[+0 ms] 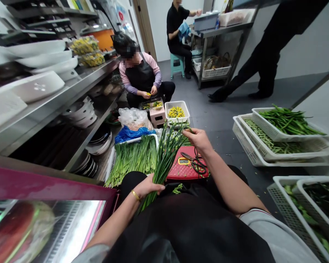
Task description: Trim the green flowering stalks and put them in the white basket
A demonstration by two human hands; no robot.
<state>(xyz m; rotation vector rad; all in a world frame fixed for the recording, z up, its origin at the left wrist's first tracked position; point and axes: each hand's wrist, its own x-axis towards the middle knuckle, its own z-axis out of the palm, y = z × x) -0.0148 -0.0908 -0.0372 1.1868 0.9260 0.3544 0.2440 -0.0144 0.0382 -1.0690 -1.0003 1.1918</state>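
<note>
My left hand [149, 185] is wrapped round the lower part of a bunch of long green stems with small buds [166, 157], held upright over my lap. Up at the bunch's tips, my right hand [197, 140] is pinched at a stem end. Below the right hand lies a red board [174, 171] with black-handled scissors [197, 163] and a small yellow-framed device [184, 161] on it. More green stems [135, 155] fill a white basket left of the bunch. Cut bits [178, 189] lie on my black apron.
A person [142, 75] crouches ahead by a basket of yellow flowers [176, 112]. Another person [178, 36] sits farther back; someone's dark-trousered legs [265, 62] stand at right. Steel shelves [79, 93] line the left. Baskets of green vegetables [286, 122] stand at right.
</note>
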